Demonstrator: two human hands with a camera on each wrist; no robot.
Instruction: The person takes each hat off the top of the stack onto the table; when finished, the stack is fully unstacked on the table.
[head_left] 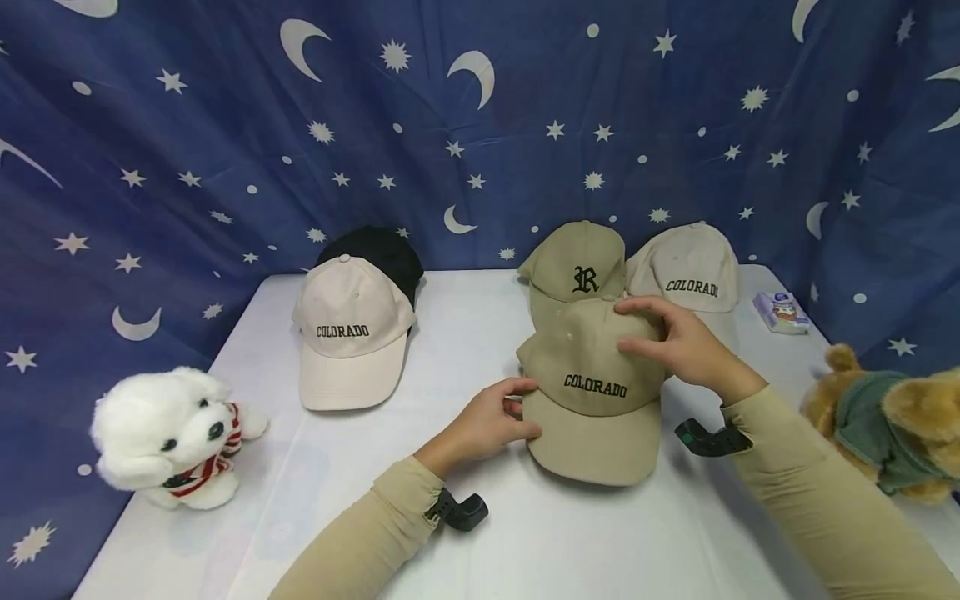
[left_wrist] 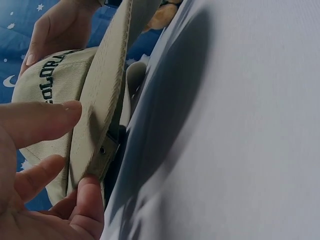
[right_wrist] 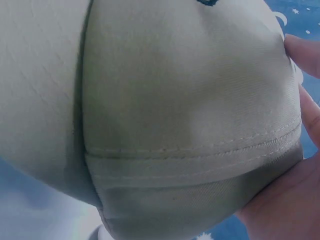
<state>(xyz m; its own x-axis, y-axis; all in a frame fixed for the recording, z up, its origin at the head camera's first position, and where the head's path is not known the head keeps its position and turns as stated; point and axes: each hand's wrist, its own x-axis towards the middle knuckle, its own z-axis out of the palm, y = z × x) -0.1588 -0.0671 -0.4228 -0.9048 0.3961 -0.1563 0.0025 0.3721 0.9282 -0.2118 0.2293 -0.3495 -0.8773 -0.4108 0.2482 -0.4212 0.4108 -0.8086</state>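
Observation:
A khaki baseball cap [head_left: 592, 358] lettered COLORADO faces forward between my two hands. My right hand [head_left: 678, 342] grips its crown from the upper right, fingers and thumb spread over the fabric. At the cap's left side, my left hand [head_left: 487, 421] holds the edge where brim meets crown. In the left wrist view, that hand's fingers [left_wrist: 89, 200] are curled at the brim's lower edge, and another digit lies over its face. The brim [left_wrist: 100, 100] stands off the table and casts a shadow. Right behind is a khaki cap [head_left: 577, 262] with a letter R, partly covered.
A pale COLORADO cap [head_left: 693, 267] sits at the back right, near a small purple packet [head_left: 782, 312]. On the left, a cream COLORADO cap [head_left: 352, 317] overlaps a black cap [head_left: 382, 254]. Plush dogs, one white [head_left: 172, 433] and one brown [head_left: 892, 425], flank the white table [head_left: 450, 542].

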